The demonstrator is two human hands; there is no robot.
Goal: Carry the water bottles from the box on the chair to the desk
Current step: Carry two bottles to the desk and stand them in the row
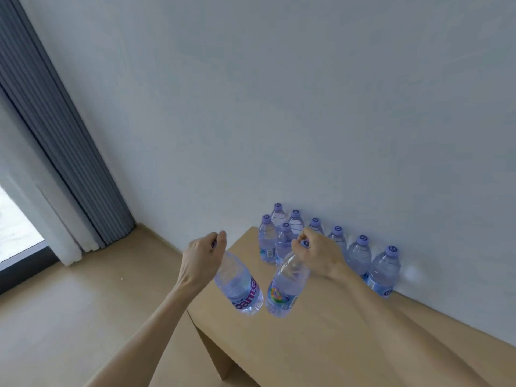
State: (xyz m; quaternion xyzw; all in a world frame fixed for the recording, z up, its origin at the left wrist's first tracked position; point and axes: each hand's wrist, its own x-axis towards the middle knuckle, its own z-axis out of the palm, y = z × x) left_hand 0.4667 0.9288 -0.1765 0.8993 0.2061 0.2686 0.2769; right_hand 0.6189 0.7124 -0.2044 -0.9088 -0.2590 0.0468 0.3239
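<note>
Fingers of the left hand [205, 254] are curled round the cap of one water bottle [239, 286], and the right hand [318, 254] pinches the cap of a second bottle [287, 286]; both bottles hang by the neck, tilted with their bases toward the near side. Eight bottles [360, 254] are already set upright on the desk [321, 339], along the far wall. Free desk surface lies below and just beyond the right-hand bottle, so this one is judged nearer to its place.

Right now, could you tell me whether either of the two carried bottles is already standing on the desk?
No: the left hand and right hand each hold a bottle by its neck, hanging above the desk.
</note>
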